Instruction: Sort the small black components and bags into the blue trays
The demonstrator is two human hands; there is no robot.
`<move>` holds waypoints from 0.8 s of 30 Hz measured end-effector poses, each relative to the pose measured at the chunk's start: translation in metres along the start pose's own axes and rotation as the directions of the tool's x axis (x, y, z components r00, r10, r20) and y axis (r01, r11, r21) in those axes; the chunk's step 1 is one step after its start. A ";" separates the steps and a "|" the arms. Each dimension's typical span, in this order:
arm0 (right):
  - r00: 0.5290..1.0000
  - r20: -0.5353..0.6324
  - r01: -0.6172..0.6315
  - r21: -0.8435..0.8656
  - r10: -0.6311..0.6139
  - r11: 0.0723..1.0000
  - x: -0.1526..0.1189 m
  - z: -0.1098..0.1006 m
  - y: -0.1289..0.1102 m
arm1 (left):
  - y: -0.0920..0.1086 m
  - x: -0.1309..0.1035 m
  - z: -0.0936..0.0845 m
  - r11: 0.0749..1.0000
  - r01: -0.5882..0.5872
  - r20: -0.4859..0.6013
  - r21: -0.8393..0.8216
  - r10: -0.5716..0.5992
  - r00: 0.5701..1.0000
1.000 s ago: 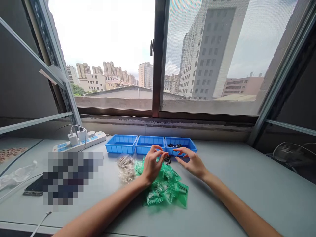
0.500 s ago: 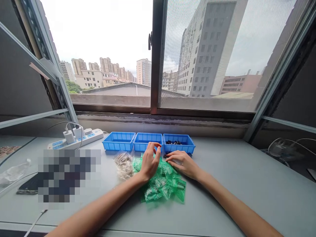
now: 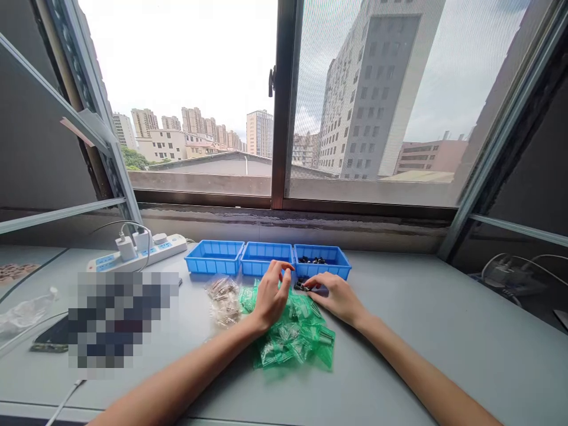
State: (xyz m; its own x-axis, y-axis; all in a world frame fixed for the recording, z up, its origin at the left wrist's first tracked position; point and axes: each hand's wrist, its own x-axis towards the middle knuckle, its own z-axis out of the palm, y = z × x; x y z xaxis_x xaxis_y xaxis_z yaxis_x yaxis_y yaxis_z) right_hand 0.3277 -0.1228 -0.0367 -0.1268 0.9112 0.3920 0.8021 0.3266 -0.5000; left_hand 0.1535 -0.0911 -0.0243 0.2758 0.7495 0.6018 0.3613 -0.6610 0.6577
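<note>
- A person's bare hands work at a grey worktop (image 3: 426, 343) beneath a sliding window (image 3: 278, 118) overlooking city buildings.
- The right hand (image 3: 333, 296) reaches down to a small cluster of loose black parts (image 3: 301, 285), thumb and fingertips at its edge; whether a piece is gripped cannot be told.
- The black parts lie on the worktop, just in front of the right-hand blue tray (image 3: 341, 271) and beside the far edge of a green pile.
- The left hand (image 3: 271, 297) is raised over that pile, fingers curled and thumb near the fingertips; whether it pinches something small cannot be told.
- Below and between the wrists spreads the pile itself, green plastic packets (image 3: 295, 337), translucent and crumpled.
- To their left sits a clear bag (image 3: 225, 302) filled with pale, slender pieces.
- Three blue trays stand in a row behind the hands; more black pieces (image 3: 312, 260) rest inside the right-hand one, while the middle tray (image 3: 254, 267) and left-hand tray (image 3: 214, 266) stand alongside.
- At far left, a white power strip (image 3: 166, 249) carries plugged-in chargers (image 3: 126, 247).
</note>
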 end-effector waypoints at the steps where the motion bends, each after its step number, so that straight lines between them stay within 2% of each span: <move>1: 1.000 -0.010 -0.010 -0.001 0.010 1.000 0.000 0.000 -0.001 | -0.001 0.000 0.000 1.000 -0.004 -0.004 0.002 0.004 1.000; 4: 0.996 -0.074 -0.041 0.067 0.046 0.997 0.000 0.000 -0.002 | -0.002 -0.001 0.001 1.000 -0.016 0.000 0.010 0.016 1.000; 7: 0.987 -0.114 -0.082 0.276 0.117 0.958 0.002 0.002 -0.002 | -0.003 0.000 0.001 0.999 -0.037 0.010 0.036 0.036 0.999; 10: 0.975 -0.102 -0.126 0.486 0.199 0.865 0.005 0.004 -0.004 | -0.005 0.000 0.002 0.996 -0.069 0.011 0.061 0.068 0.998; 14: 0.958 -0.061 -0.173 0.663 0.282 0.729 0.007 0.005 -0.007 | -0.010 0.000 0.003 0.993 -0.112 0.034 0.046 0.110 0.993; 18: 0.944 0.017 -0.228 0.752 0.328 0.619 0.006 0.005 -0.009 | -0.015 0.000 0.004 0.989 -0.148 0.043 0.020 0.147 0.988; 24: 0.933 0.073 -0.269 0.793 0.353 0.547 0.005 0.003 -0.010 | -0.015 0.000 0.004 0.987 -0.161 0.027 0.023 0.160 0.987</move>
State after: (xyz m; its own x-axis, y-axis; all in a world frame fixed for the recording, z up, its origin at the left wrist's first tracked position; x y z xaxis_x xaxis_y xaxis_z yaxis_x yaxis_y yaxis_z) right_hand 0.3177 -0.1213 -0.0319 0.1221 0.9836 0.1330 0.0100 0.1328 -0.9911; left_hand 0.1517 -0.0810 -0.0364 0.3541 0.6348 0.6868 0.3323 -0.7718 0.5421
